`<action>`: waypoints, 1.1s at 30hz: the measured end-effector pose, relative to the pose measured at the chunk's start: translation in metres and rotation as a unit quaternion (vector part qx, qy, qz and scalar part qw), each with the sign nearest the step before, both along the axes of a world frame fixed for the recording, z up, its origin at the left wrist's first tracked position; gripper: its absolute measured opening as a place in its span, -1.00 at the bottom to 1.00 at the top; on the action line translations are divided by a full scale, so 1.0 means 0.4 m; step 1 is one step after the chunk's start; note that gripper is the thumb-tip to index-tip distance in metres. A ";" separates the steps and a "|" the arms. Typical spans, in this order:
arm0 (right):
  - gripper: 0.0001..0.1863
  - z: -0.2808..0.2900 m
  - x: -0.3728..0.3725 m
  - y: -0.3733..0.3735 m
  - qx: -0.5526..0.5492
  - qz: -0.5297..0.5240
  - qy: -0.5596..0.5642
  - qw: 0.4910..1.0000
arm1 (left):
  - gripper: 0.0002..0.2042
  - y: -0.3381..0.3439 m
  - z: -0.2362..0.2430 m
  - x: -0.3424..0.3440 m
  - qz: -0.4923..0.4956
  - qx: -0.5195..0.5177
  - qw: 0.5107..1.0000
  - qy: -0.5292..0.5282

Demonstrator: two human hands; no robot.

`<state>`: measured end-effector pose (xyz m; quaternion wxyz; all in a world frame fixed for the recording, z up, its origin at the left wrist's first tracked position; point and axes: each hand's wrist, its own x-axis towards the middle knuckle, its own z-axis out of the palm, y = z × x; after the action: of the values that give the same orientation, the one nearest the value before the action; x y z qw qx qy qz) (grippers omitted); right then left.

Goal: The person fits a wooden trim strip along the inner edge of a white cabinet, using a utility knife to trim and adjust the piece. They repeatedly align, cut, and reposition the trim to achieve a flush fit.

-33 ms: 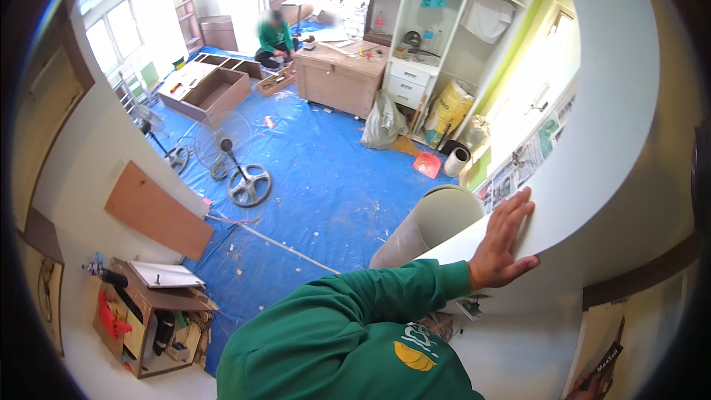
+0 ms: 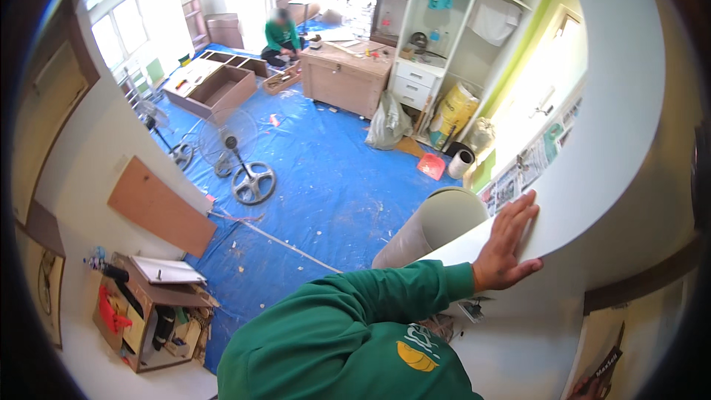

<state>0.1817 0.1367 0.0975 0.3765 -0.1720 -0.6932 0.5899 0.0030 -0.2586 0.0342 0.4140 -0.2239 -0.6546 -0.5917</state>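
Observation:
My left hand point(image 2: 507, 244), in a green sleeve point(image 2: 385, 289), lies with spread fingers against the white curved wall edge point(image 2: 570, 215). Its fingers point up and it holds nothing. Low at the right rim, partly cut off, my right hand point(image 2: 589, 389) is closed round a dark, narrow tool with light lettering point(image 2: 607, 367). The tool tilts up to the right, and its exact kind is unclear. Close to the left hand, a large grey-green roll of sheet material point(image 2: 426, 230) stands beside the wall.
Blue sheeting point(image 2: 318, 185) covers the floor. A pedestal fan point(image 2: 252, 181) stands on it at left. An open wooden cabinet point(image 2: 152, 311) and a leaning brown board point(image 2: 159, 207) are nearer. A person point(image 2: 281, 33) crouches at the back by a wooden chest point(image 2: 346, 81).
The room has shifted slightly right and down in the view. My left hand stays on the wall edge, and my right hand keeps hold of the dark tool.

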 end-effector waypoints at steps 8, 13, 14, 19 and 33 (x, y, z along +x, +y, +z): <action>-0.60 0.053 -0.014 -0.064 0.016 0.020 -0.033 0.999 | -0.17 -0.019 -0.003 -0.009 0.017 -0.019 1.000 -0.003; -0.53 0.041 -0.036 -0.058 0.016 0.033 0.001 0.999 | -0.18 -0.037 0.007 -0.016 0.019 -0.026 0.999 -0.009; -0.50 0.041 -0.036 -0.056 0.022 0.036 -0.005 0.999 | -0.18 -0.039 0.007 -0.017 0.019 -0.027 0.999 -0.010; -0.55 0.031 -0.023 -0.025 -0.005 -0.025 -0.014 1.000 | -0.18 -0.038 0.007 -0.020 0.015 -0.027 0.999 -0.013; -0.70 -0.091 -0.066 0.418 -0.128 -0.014 -0.326 0.937 | -0.18 -0.040 0.012 -0.021 -0.003 -0.019 1.000 -0.009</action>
<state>0.1552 0.3040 0.0610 0.1130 -0.4114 -0.6940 0.5800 -0.0056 -0.2747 0.0391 0.4017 -0.2281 -0.6685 -0.5828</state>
